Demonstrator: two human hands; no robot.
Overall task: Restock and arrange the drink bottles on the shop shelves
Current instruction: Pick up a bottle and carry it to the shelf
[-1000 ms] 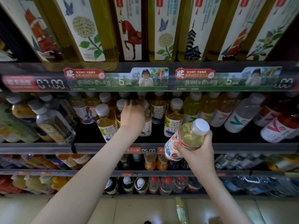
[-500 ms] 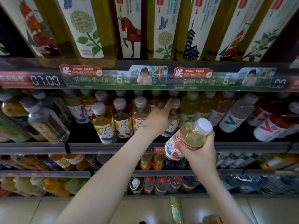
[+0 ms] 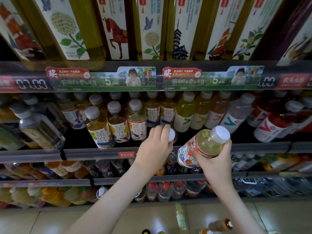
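My right hand grips a pale yellow tea bottle with a white cap and a flowered label, tilted in front of the middle shelf rail. My left hand curls round a white-capped bottle at the front of the middle shelf, just left of the held one; most of that bottle is hidden by the fingers. Left of it stand three tea bottles with grey-white caps in the front row, and more bottles of the same tea stand behind.
Pale drinks with V labels and red ones fill the shelf's right side, clear square bottles the left. Tall tea bottles line the shelf above. Lower shelves hold more drinks. Loose bottles lie on the tiled floor.
My left hand has come forward and down from the back rows and now holds a bottle at the shelf front. My right hand with its bottle has barely moved.
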